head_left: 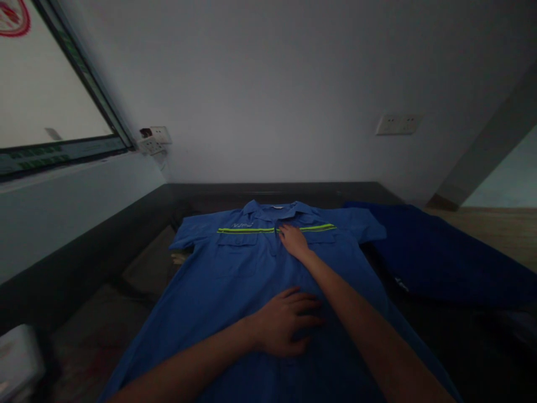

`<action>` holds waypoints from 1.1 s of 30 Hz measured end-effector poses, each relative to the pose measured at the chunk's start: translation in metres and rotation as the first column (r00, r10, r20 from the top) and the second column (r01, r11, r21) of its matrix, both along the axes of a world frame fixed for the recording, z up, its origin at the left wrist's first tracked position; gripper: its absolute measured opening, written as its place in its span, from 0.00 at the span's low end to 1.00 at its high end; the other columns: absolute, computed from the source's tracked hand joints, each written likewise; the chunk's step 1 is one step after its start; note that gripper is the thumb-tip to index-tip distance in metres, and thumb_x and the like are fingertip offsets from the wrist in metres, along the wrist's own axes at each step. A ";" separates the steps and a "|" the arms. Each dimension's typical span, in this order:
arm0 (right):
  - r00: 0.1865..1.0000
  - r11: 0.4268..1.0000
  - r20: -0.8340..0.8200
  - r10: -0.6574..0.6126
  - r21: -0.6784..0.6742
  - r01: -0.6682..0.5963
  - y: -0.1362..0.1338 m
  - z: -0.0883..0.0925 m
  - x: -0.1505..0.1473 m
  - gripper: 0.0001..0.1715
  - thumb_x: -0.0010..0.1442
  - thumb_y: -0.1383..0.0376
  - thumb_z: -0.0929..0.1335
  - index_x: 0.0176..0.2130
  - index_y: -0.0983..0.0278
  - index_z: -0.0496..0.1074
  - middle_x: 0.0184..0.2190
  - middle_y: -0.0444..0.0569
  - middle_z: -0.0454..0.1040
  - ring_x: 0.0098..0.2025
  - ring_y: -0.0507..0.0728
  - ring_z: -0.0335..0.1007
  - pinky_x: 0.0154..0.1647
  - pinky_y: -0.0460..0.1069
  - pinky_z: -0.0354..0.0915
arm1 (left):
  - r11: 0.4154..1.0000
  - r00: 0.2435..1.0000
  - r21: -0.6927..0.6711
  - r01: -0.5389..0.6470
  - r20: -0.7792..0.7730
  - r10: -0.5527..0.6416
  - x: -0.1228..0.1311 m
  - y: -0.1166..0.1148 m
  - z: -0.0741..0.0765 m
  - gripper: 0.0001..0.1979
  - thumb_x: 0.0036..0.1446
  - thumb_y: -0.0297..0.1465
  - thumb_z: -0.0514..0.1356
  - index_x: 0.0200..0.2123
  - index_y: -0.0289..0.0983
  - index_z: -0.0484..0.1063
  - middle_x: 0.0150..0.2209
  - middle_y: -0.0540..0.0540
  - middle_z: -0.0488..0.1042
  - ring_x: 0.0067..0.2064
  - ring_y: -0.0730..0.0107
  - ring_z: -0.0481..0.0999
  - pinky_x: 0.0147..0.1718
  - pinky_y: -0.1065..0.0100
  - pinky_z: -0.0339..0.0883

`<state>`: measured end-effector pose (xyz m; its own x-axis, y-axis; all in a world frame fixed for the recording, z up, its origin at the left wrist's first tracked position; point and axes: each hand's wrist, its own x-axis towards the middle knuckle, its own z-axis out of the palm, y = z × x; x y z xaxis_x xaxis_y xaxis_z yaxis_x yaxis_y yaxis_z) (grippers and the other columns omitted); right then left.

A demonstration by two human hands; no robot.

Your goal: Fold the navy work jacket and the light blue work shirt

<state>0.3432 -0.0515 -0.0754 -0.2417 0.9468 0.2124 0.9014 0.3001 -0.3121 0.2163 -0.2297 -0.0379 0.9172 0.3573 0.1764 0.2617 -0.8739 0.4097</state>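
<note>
Head view: I see the left grip (285, 323), fingers apart, the blue shirt (226, 296) spread beneath it; the right grip (293, 242) touches the shirt farther up, collar (251, 207) just beyond, pinching or not I can't tell.

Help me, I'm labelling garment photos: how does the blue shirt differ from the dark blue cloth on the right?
Colour: the blue shirt is a lighter blue than the dark blue cloth.
Trim: the shirt has a yellow-green stripe across its chest; no such stripe shows on the cloth.
Pose: the shirt lies spread, collar and short sleeves showing; the cloth shows neither.
Shared: both are blue fabric with small pale markings.
</note>
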 end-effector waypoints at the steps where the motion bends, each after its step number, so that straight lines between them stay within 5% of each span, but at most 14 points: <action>1: 1.000 1.000 0.004 0.001 -0.002 -0.001 0.000 -0.002 -0.001 0.23 0.65 0.66 0.59 0.57 0.66 0.66 0.61 0.58 0.61 0.64 0.63 0.53 0.62 0.62 0.48 | 1.000 1.000 0.001 -0.006 -0.008 0.006 0.000 -0.001 -0.001 0.27 0.54 0.33 0.58 0.59 0.44 0.62 0.62 0.45 0.62 0.63 0.57 0.59 0.63 0.52 0.43; 7: 1.000 1.000 -0.010 0.015 -0.009 -0.015 0.004 0.001 0.005 0.23 0.65 0.65 0.60 0.58 0.65 0.64 0.62 0.57 0.61 0.64 0.61 0.53 0.62 0.60 0.49 | 0.997 0.999 -0.076 -0.022 0.025 0.024 -0.002 0.001 0.011 0.23 0.57 0.35 0.59 0.56 0.43 0.65 0.62 0.43 0.61 0.61 0.58 0.62 0.61 0.54 0.52; 11: 0.998 1.000 -0.058 -0.003 0.008 0.003 0.009 0.015 0.013 0.21 0.63 0.67 0.61 0.55 0.67 0.67 0.55 0.55 0.68 0.58 0.57 0.61 0.59 0.51 0.55 | 0.961 0.962 -0.179 -0.209 0.137 0.235 -0.015 0.040 0.030 0.14 0.62 0.31 0.54 0.49 0.40 0.71 0.52 0.45 0.72 0.53 0.65 0.70 0.53 0.64 0.63; 13: 0.997 0.999 -0.078 -0.028 0.019 0.030 0.009 0.021 0.011 0.20 0.62 0.67 0.61 0.53 0.66 0.68 0.53 0.54 0.70 0.56 0.57 0.63 0.57 0.50 0.56 | 0.881 0.870 -0.219 -0.420 0.178 0.459 -0.023 0.079 0.034 0.11 0.61 0.29 0.54 0.44 0.39 0.74 0.45 0.47 0.76 0.47 0.67 0.74 0.50 0.66 0.65; 15: 0.995 0.998 -0.088 -0.057 0.024 0.059 0.008 0.025 0.002 0.18 0.61 0.66 0.62 0.51 0.65 0.68 0.51 0.54 0.71 0.54 0.58 0.63 0.55 0.51 0.58 | 0.703 0.690 -0.218 -0.677 0.143 0.709 -0.031 0.123 0.030 0.10 0.58 0.26 0.56 0.41 0.38 0.75 0.41 0.48 0.78 0.42 0.69 0.76 0.46 0.70 0.67; 18: 0.988 0.992 -0.090 -0.123 0.016 0.125 0.004 0.025 -0.018 0.19 0.58 0.65 0.65 0.50 0.65 0.67 0.49 0.57 0.70 0.53 0.63 0.62 0.51 0.54 0.60 | 0.561 0.544 -0.184 -0.807 0.137 0.827 -0.037 0.180 0.013 0.12 0.57 0.22 0.55 0.42 0.32 0.74 0.42 0.42 0.78 0.43 0.64 0.76 0.45 0.67 0.67; 21: 0.977 0.981 -0.087 -0.194 -0.001 0.195 0.005 0.022 -0.032 0.21 0.55 0.66 0.66 0.49 0.70 0.66 0.49 0.63 0.68 0.53 0.66 0.61 0.51 0.56 0.61 | 0.499 0.486 -0.160 -0.852 0.115 0.866 -0.038 0.210 -0.005 0.12 0.55 0.21 0.56 0.42 0.30 0.74 0.41 0.39 0.77 0.42 0.63 0.76 0.43 0.66 0.67; 26: 0.980 0.981 -0.066 -0.190 -0.052 0.186 0.021 0.019 -0.029 0.21 0.54 0.65 0.67 0.47 0.72 0.68 0.48 0.64 0.69 0.51 0.65 0.65 0.51 0.54 0.61 | 0.490 0.478 -0.104 -0.866 0.118 0.870 -0.036 0.217 -0.026 0.09 0.54 0.26 0.59 0.39 0.34 0.76 0.39 0.41 0.77 0.42 0.63 0.74 0.42 0.66 0.65; 33: 0.995 0.988 -0.015 -0.103 -0.116 0.101 0.037 0.019 -0.016 0.16 0.52 0.67 0.68 0.43 0.68 0.71 0.43 0.57 0.74 0.49 0.60 0.68 0.49 0.51 0.62 | 0.525 0.515 -0.085 -0.847 0.110 0.850 -0.036 0.224 -0.033 0.09 0.53 0.31 0.61 0.39 0.37 0.77 0.40 0.43 0.77 0.43 0.61 0.73 0.43 0.65 0.64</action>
